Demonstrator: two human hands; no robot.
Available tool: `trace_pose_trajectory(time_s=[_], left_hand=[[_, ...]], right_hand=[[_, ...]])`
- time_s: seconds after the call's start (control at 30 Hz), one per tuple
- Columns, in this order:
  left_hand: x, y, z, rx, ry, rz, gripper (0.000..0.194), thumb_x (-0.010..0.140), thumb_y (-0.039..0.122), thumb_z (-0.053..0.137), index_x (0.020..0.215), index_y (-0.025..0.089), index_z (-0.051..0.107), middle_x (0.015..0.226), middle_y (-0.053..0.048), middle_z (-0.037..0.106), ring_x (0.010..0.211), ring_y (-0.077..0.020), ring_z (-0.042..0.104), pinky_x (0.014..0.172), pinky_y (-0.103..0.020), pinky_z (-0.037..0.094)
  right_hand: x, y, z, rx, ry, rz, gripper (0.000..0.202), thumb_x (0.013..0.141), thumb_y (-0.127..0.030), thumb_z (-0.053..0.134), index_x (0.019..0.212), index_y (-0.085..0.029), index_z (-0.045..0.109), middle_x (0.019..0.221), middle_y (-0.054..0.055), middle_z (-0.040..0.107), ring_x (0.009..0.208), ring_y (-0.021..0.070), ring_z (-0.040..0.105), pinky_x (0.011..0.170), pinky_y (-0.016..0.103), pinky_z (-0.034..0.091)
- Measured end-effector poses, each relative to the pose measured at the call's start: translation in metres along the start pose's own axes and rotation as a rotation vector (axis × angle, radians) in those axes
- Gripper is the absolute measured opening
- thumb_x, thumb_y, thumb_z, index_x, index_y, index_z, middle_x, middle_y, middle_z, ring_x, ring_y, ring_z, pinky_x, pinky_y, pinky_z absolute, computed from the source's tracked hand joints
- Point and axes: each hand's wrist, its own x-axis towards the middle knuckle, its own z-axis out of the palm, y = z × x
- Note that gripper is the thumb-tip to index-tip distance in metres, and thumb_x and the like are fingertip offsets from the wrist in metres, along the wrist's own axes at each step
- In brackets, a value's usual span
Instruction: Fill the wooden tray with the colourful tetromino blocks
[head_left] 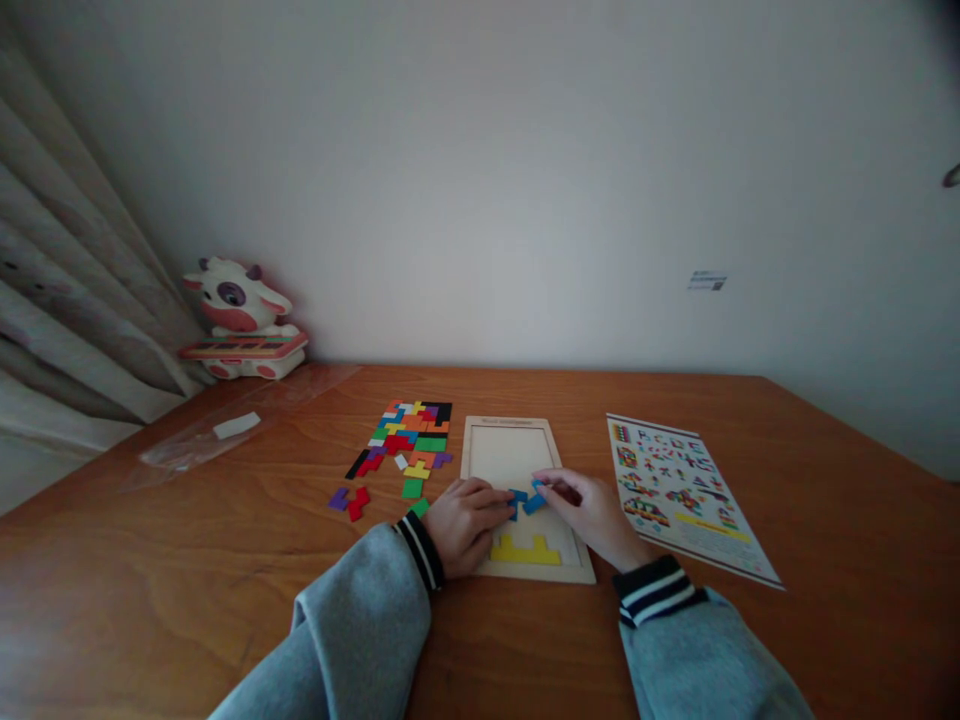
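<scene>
A wooden puzzle board (510, 430) with a raised frame lies in front of me. Over its left edge, my left hand (469, 522) has its fingers closed at a blue puzzle piece (514, 497). My right hand (589, 510) comes in from the right and pinches another blue puzzle piece (534, 503) between thumb and fingers. The two blue pieces are close together above the board's middle; whether they touch I cannot tell. Nearer to me, yellow pieces (525, 551) rest inside the frame at its lower end.
Left of the board are many coloured puzzle pieces (416, 443), with purple (339, 499) and red (358, 503) ones apart. A printed pattern sheet (682, 490) lies right. Farther left are a clear plastic bag (180, 452) and a cow-shaped toy keyboard (244, 325) by the wall.
</scene>
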Motion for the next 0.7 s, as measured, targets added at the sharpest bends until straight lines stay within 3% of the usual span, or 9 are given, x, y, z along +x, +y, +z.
trace_pose_trajectory(time_s=[0.23,0.5,0.7], left_hand=[[0.001,0.003,-0.002,0.016,0.006,-0.01,0.046,0.08,0.018,0.048,0.124,0.022,0.063,0.132,-0.007,0.062,0.107,-0.0264,0.054,0.093,-0.044,0.046],[0.001,0.006,-0.004,0.027,0.004,-0.018,0.045,0.082,0.018,0.049,0.125,0.023,0.063,0.132,-0.006,0.062,0.107,-0.0264,0.054,0.094,-0.043,0.045],[0.001,0.007,-0.005,0.035,-0.009,-0.051,0.046,0.081,0.018,0.05,0.125,0.023,0.062,0.132,-0.005,0.061,0.108,-0.0275,0.054,0.092,-0.044,0.046]], right_hand=[[-0.002,-0.001,0.005,-0.07,-0.051,-0.089,0.026,0.09,-0.034,0.055,0.105,-0.022,0.072,0.099,0.007,0.077,0.086,0.0225,0.071,0.08,0.038,0.056],[-0.001,-0.002,0.014,-0.158,-0.011,-0.25,0.018,0.093,-0.028,0.055,0.1,-0.021,0.07,0.103,0.007,0.071,0.097,0.0206,0.066,0.091,0.037,0.052],[-0.006,-0.009,0.008,-0.186,-0.099,-0.286,0.022,0.089,-0.032,0.061,0.106,-0.021,0.07,0.105,0.007,0.067,0.099,0.0199,0.063,0.092,0.035,0.051]])
